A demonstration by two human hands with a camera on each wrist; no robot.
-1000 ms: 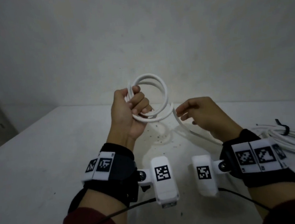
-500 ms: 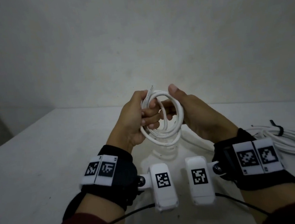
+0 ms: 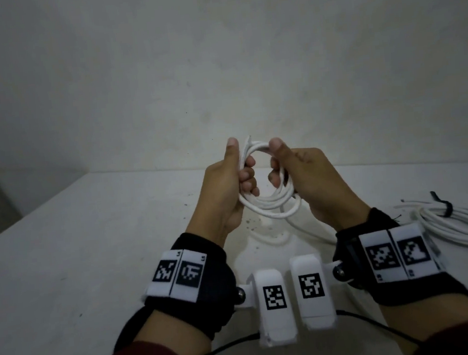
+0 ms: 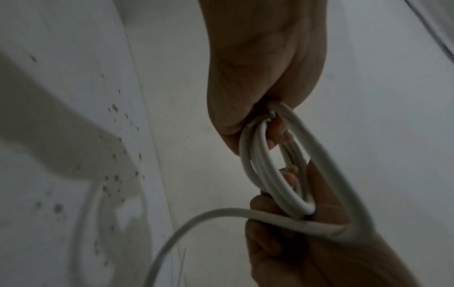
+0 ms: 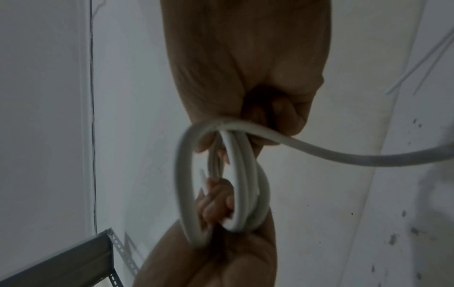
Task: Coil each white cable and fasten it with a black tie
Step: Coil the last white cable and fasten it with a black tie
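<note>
Cable [image 3: 269,211] in small coil, several loops, held above table [image 3: 91,246]; left hand [image 3: 227,183] gripping one side, right hand [image 3: 303,177] pinching the other, fingers of both curled round the loops. Loose tail trailing to table, uncoiled. No tie on it yet. Tied bundle [image 3: 457,223] with black tie [image 3: 443,206] lying at right: one done, it seems

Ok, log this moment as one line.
step: coiling | left hand: grips coil | right hand: grips coil | tail: trailing to table | tie: not on
</note>
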